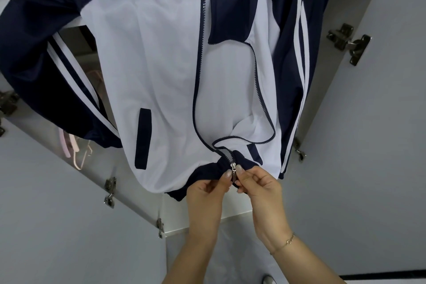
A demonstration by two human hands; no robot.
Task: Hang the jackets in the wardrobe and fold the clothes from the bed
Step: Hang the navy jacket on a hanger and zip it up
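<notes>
The white-and-navy jacket (three-striped sleeves) hangs unzipped in the wardrobe; left hand pinches its hem, right hand apparently pinches the zipper pull.

There is only one view, from the head camera. It looks forward and upward, close to the jacket hanging just above both hands. The left hand and right hand sit low in the centre.

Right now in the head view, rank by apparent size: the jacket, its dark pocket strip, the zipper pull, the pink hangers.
1. jacket
2. pocket strip
3. pink hangers, partly hidden, so unsure against the strip
4. zipper pull
</notes>
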